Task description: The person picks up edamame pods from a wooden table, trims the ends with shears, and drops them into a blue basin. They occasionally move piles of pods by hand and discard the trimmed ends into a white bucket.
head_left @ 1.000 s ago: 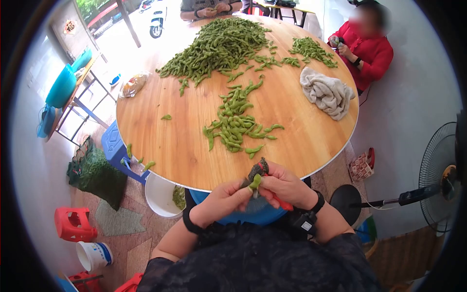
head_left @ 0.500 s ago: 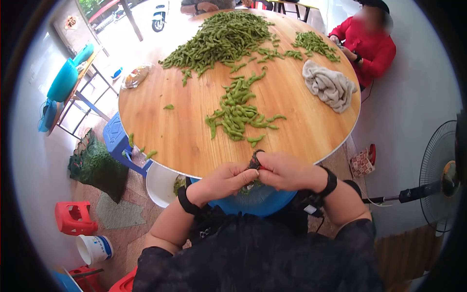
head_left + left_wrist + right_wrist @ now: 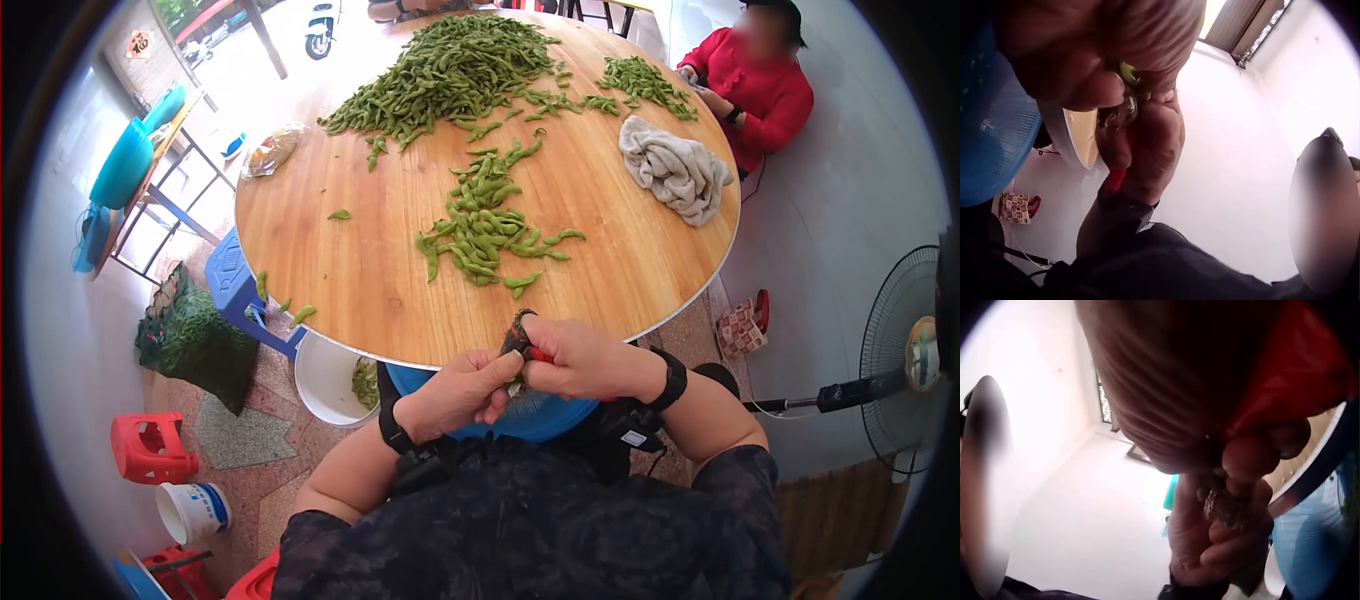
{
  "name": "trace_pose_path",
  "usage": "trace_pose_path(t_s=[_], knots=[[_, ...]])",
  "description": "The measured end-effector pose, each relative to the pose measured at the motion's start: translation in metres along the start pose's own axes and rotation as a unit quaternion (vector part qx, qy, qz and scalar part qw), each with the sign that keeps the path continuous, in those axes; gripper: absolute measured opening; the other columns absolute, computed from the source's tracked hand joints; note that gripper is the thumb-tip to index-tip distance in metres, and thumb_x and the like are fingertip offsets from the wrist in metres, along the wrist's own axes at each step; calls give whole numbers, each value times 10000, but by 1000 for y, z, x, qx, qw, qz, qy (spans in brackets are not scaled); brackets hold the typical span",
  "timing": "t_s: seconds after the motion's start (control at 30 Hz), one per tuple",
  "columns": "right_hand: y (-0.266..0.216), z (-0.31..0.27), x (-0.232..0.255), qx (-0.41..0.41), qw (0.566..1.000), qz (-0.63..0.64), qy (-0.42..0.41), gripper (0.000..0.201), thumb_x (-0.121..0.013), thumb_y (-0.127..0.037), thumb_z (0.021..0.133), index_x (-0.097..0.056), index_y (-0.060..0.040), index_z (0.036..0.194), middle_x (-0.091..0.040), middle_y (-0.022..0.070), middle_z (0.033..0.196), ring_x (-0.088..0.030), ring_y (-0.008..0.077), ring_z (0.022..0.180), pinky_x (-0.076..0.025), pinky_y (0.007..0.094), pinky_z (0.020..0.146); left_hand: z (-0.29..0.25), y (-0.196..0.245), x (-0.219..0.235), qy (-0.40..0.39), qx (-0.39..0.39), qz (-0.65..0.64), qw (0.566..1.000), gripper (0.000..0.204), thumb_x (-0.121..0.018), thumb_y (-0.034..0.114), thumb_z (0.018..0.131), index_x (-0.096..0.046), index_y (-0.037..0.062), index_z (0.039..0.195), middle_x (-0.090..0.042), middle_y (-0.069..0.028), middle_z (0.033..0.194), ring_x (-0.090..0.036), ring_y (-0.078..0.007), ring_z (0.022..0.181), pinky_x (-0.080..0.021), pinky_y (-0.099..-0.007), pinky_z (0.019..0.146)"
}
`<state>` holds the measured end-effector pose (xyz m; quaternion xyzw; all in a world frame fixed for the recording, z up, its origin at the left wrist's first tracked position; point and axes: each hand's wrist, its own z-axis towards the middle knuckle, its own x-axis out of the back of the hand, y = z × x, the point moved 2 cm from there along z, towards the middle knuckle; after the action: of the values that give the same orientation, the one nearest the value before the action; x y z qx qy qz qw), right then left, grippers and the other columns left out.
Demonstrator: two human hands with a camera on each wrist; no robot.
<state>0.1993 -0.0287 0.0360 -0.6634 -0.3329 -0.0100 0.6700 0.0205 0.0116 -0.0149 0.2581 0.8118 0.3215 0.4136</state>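
Both hands meet just off the near table edge, above a blue basket. My left hand pinches a green soybean pod, which shows between the fingers in the left wrist view. My right hand curls its fingers around a red-handled tool; its red also shows between the fingers from above. A dark wrapping sticks up between the hands. Shiny grey crinkled material sits at the meeting fingertips. The tool's working end is hidden by the fingers.
Loose pods lie on the round wooden table, with a large pod heap behind. A crumpled cloth lies to the right. Below left are a white bucket and a blue stool. A fan stands right; a person sits beyond.
A second ago a green pod showed plainly between the fingertips; from above it is now covered. The hands have drawn closer together and the right wrist has shifted up.
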Motion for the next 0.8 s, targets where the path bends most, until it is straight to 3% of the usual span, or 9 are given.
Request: trace_pose_path(t_s=[0.1,0.2,0.43,0.5,0.63,0.7,0.73,0.77,0.8], knots=[[1,-3,2,-93,979,178,-46,124,-509,-92,868,-460,-54,976,-573,35,766,-497,81,486,-409,236,430,0,3,-6,-12,-20,65,998,260,-545,319,968,-581,72,895,-587,-6,729,-464,-66,537,-351,-197,480],[3,-5,3,-117,953,271,-74,132,-503,-79,861,-457,-46,980,-580,37,768,-496,74,477,-408,227,427,-2,3,-14,8,-35,80,996,214,-551,270,965,-601,65,929,-608,-8,813,-440,-55,560,-346,-197,497],[6,-4,0,-145,911,385,-39,156,-499,-71,858,-458,-31,1003,-581,34,768,-497,71,458,-409,209,419,3,-12,-6,17,-35,-18,999,198,-529,228,969,-613,49,977,-622,-3,867,-452,-56,576,-366,-207,512],[7,-6,2,-127,947,294,-31,167,-503,-73,861,-460,-32,1017,-584,34,769,-494,72,448,-407,205,416,4,-15,-6,19,-52,-24,998,207,-517,233,975,-599,47,934,-625,-24,872,-460,-68,584,-371,-212,508],[12,-10,-3,-127,949,286,-37,190,-531,-107,867,-458,-32,1026,-586,28,776,-516,69,481,-405,219,421,3,-16,-14,29,-39,-38,998,281,-504,264,981,-567,58,801,-598,-29,776,-446,-80,543,-351,-218,476],[4,-11,-8,-114,981,152,-28,227,-538,-125,850,-449,-19,1031,-596,96,773,-586,186,561,-450,307,491,5,-18,-8,10,26,-30,999,373,-497,310,983,-508,87,684,-517,-10,629,-407,-84,474,-309,-223,434],[25,-9,-18,-1,1000,30,-6,217,-542,-132,897,-464,-22,1066,-578,78,885,-570,150,759,-473,297,656,4,-17,-9,32,38,9,999,419,-491,345,983,-478,109,637,-423,18,538,-358,-82,422,-264,-227,405],[22,-9,-18,-43,998,31,-20,241,-559,-142,887,-458,-21,1069,-572,110,905,-568,192,847,-460,330,744,8,-23,-5,53,72,73,993,418,-492,363,983,-482,123,641,-400,29,522,-344,-75,418,-248,-223,401],[27,-8,-20,-16,1000,10,-8,232,-551,-136,884,-451,-15,1054,-571,94,859,-575,167,757,-469,318,665,8,-22,-6,55,80,67,993,406,-494,374,983,-490,124,663,-408,34,538,-336,-67,431,-245,-214,410]])
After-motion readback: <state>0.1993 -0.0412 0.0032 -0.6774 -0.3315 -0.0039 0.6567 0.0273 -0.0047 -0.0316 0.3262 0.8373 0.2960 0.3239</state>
